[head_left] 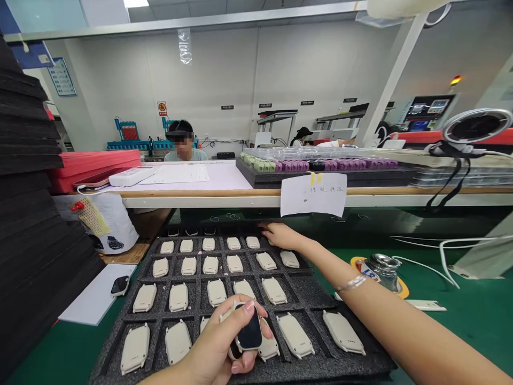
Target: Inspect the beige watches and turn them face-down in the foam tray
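My left hand (216,342) is closed around a smartwatch body (249,327) with a dark screen facing up and a pale case. At least one more pale watch body shows behind and under it. Below lies a black foam tray (224,316) with rows of pale watch bodies (144,298), most lying back side up in their compartments. Stretched across the tray, my right hand (280,235) is at its far right corner with the fingers bent down. What those fingertips grip is hidden. A few dark-faced watches (191,231) sit in the farthest row.
One watch (120,285) lies on a white sheet (96,294) at left, beside stacked black foam (32,214). At right are a glass jar (382,272) and white cables. A shelf (200,200) crosses behind, carrying a purple-and-green tray (320,164). A person (185,144) sits beyond.
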Available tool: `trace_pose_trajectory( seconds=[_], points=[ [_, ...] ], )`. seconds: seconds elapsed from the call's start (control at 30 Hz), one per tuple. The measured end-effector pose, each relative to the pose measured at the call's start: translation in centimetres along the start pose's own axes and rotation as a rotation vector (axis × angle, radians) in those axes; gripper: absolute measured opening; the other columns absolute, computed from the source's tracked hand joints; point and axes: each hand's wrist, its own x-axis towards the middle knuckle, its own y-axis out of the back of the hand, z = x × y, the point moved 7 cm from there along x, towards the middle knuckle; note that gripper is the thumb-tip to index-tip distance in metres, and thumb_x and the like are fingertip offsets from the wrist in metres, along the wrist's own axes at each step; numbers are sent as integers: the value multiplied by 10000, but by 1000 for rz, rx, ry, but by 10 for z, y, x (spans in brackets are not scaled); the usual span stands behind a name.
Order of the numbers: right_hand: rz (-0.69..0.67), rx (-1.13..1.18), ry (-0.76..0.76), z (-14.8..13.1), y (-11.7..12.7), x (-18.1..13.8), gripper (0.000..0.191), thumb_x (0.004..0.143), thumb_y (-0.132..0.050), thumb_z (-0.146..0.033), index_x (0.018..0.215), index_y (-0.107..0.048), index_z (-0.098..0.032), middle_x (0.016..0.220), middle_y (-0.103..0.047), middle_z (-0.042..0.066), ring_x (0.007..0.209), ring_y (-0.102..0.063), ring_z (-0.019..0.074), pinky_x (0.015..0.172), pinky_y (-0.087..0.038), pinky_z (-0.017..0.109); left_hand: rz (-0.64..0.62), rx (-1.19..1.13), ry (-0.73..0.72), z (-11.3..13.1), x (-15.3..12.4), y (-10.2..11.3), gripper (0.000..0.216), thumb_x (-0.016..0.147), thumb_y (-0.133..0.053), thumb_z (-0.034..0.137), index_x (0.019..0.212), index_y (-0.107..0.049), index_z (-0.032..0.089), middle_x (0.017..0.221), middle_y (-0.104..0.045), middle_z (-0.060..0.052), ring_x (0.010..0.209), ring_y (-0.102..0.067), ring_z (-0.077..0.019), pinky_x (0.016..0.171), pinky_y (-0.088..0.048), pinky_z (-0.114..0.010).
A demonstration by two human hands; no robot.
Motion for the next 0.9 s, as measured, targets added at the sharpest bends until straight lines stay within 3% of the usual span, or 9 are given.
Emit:
trace_pose_trajectory(
  seconds=[0.1,0.2,0.27,0.33,0.43,0.6,0.7,0.8,0.9],
  points=[
    [-31,166,107,-43,-3,-31,226,996,-515,-267,1190,-608,-196,1248,-648,76,1172,-610,207,1017,-485,417,34,-73,-4,3,-2,0,496,745,-711,591,913,-638,129,810,-653,-55,434,-396,-24,432,-171,-200],
    [-51,325,248,-92,0,-76,155,987,-518,-323,959,-633,-222,1246,-648,44,1192,-600,172,1017,-483,331,52,-179,39,0,0,2,453,827,-627,567,880,-656,118,720,-629,-52,458,-399,-48,440,-179,-194],
    [-63,515,395,-118,3,-103,264,784,-780,-386,864,-597,-213,1266,-626,77,1169,-607,224,976,-515,348,51,-214,56,-3,1,3,430,863,-587,540,801,-646,119,588,-558,-18,441,-386,-59,429,-172,-189],
    [-51,531,444,-127,0,-118,372,682,-865,-358,873,-578,-219,1309,-591,102,1043,-651,214,924,-545,355,56,-219,64,-4,2,5,464,894,-538,532,743,-643,106,542,-513,-7,428,-385,-61,416,-178,-187],
    [-14,516,437,-125,-8,-125,285,757,-814,-281,870,-559,-223,1363,-563,117,890,-675,164,812,-581,310,89,-232,65,-4,2,8,480,917,-511,513,732,-644,90,664,-589,-48,436,-419,-45,405,-189,-170],
    [128,489,502,-122,-7,-126,123,845,-718,-228,852,-595,-215,1347,-606,128,1155,-627,235,950,-528,367,84,-286,54,-4,2,8,380,895,-585,483,793,-633,121,692,-584,-24,463,-452,-41,407,-202,-141],
    [258,560,535,-121,2,-128,45,881,-665,-194,856,-641,-222,1153,-709,101,1075,-661,228,908,-548,378,33,-291,32,-3,3,5,362,899,-586,474,780,-616,134,625,-541,5,449,-422,-41,411,-208,-145],
    [385,753,372,-103,8,-122,101,885,-675,-260,791,-668,-223,874,-739,59,853,-706,202,780,-585,346,23,-236,33,-2,2,4,371,915,-555,478,826,-634,127,675,-590,-24,436,-391,-32,417,-199,-159],
    [411,1029,107,-76,2,-114,218,870,-699,-360,729,-638,-205,777,-725,29,582,-681,138,641,-602,300,16,-180,36,0,1,2,421,928,-510,505,878,-656,114,735,-629,-66,441,-381,-32,418,-174,-172]
  ],
)
